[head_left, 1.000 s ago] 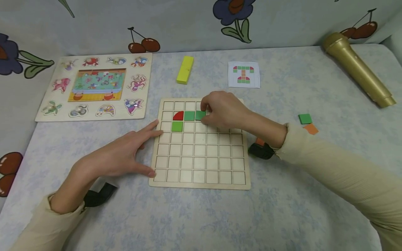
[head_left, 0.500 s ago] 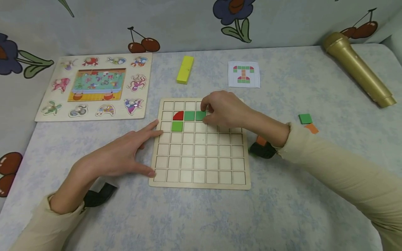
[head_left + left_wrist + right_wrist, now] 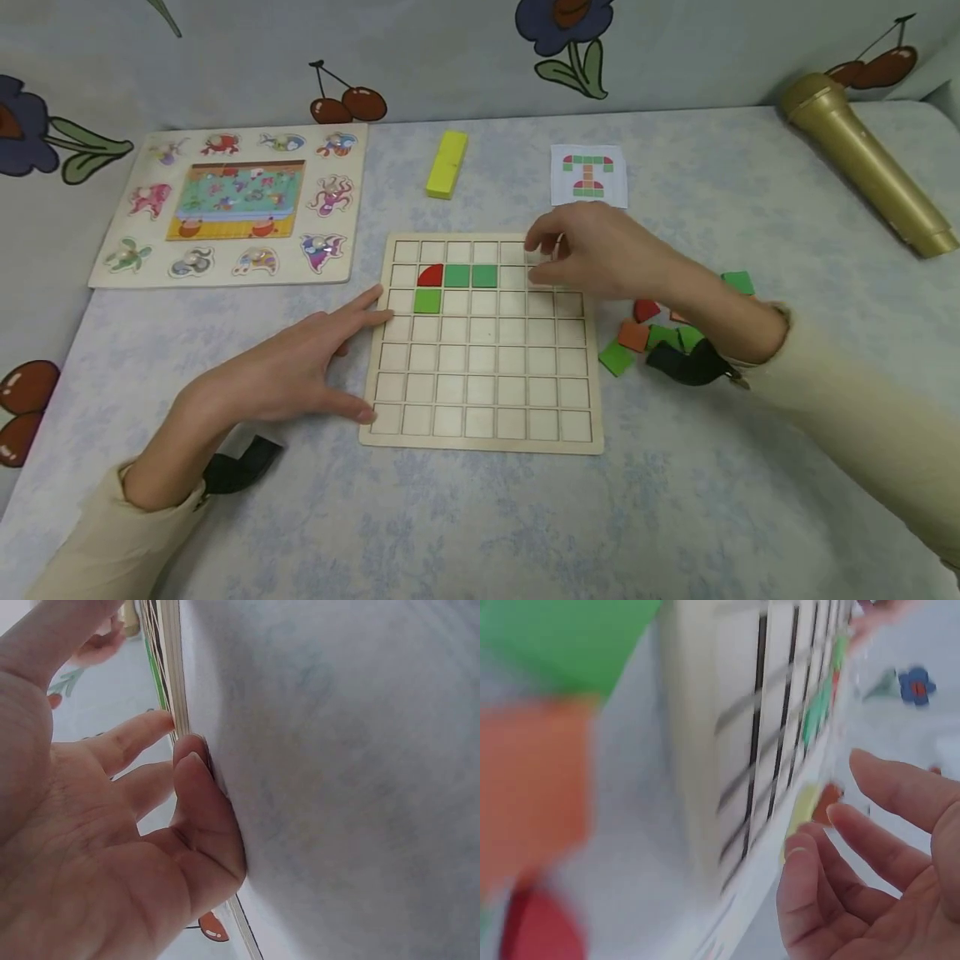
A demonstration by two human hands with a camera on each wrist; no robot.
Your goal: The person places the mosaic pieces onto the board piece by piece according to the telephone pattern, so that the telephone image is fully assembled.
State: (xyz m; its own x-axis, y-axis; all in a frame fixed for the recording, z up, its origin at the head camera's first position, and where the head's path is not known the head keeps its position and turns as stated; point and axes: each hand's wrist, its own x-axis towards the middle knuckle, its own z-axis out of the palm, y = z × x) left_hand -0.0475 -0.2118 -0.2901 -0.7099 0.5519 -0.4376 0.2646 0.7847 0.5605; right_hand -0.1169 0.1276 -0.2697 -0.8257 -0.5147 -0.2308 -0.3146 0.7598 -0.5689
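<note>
A wooden grid board lies flat in the middle of the head view. In its second row sit a red quarter-circle tile and two green square tiles, with a lighter green square tile below the red one. My left hand rests at the board's left edge, fingers and thumb spread and touching it. Over the board's upper right part is my right hand, its fingers loosely bent with a gap before the thumb. The right wrist view shows nothing between those fingers.
Loose green, orange and red tiles lie right of the board, partly under the right wrist. Behind it are a yellow block and a pattern card. A sea-animal puzzle stands back left, a gold microphone back right.
My right hand has let go of the second green square tile, which stays in its cell, and has moved right. The left hand keeps its place. The head view has shifted slightly.
</note>
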